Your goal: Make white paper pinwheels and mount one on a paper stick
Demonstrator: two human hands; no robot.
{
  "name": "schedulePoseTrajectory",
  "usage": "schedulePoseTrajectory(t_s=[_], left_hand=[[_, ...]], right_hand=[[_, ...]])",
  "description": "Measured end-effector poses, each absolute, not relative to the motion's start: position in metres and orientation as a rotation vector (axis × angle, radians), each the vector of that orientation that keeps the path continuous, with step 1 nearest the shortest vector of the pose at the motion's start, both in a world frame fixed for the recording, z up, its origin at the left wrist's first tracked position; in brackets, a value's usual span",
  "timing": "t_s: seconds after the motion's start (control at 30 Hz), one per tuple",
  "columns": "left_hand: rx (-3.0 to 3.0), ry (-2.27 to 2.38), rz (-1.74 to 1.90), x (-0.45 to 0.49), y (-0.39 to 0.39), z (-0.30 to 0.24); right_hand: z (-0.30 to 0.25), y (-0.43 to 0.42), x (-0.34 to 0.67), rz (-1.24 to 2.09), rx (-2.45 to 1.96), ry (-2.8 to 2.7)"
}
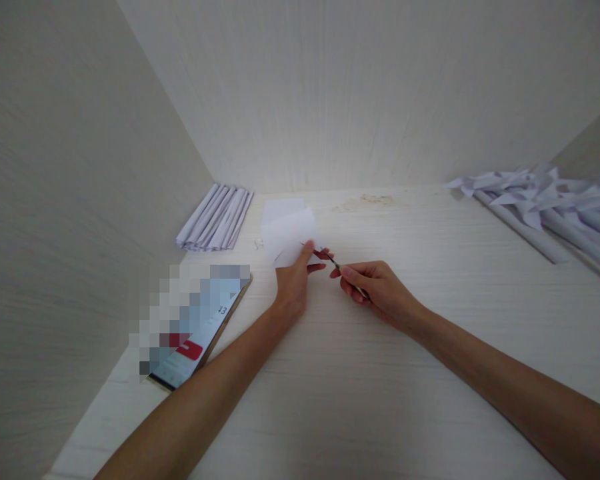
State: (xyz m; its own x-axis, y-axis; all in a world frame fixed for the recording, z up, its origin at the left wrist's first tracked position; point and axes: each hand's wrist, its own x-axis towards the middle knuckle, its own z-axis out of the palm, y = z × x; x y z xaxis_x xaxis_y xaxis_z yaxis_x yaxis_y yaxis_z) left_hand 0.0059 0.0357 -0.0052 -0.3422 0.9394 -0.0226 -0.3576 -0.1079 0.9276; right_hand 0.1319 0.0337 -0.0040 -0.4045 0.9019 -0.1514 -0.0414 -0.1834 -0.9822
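Observation:
My left hand [295,283] pinches the near right edge of a white paper sheet [291,233], with the thumb on top. Short dark lines, like slits, show near the sheet's lower corners. Another white sheet [283,205] lies partly beneath it. My right hand [373,287] grips a slim pointed tool [334,261] with a thin dark tip and a pale handle. That tip points up and left, close to the left fingers and the paper's right side. Whether it touches the paper I cannot tell. My fingers hide most of the handle.
Several rolled paper tubes [215,219] lie at the left by the wall. Paper pinwheels on tube sticks [545,200] are piled at the right. A phone with its screen lit [205,327] rests beside my left forearm. Tiny white scraps [259,245] lie near the sheet.

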Motion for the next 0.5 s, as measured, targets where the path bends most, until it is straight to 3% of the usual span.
schedulePoseTrajectory(t_s=[0.5], left_hand=[[0.732,1.157,1.684,0.0056,0.0367,-0.0059]], right_hand=[[-0.0053,0.0333,0.1309,1.659,-1.075,-1.416]])
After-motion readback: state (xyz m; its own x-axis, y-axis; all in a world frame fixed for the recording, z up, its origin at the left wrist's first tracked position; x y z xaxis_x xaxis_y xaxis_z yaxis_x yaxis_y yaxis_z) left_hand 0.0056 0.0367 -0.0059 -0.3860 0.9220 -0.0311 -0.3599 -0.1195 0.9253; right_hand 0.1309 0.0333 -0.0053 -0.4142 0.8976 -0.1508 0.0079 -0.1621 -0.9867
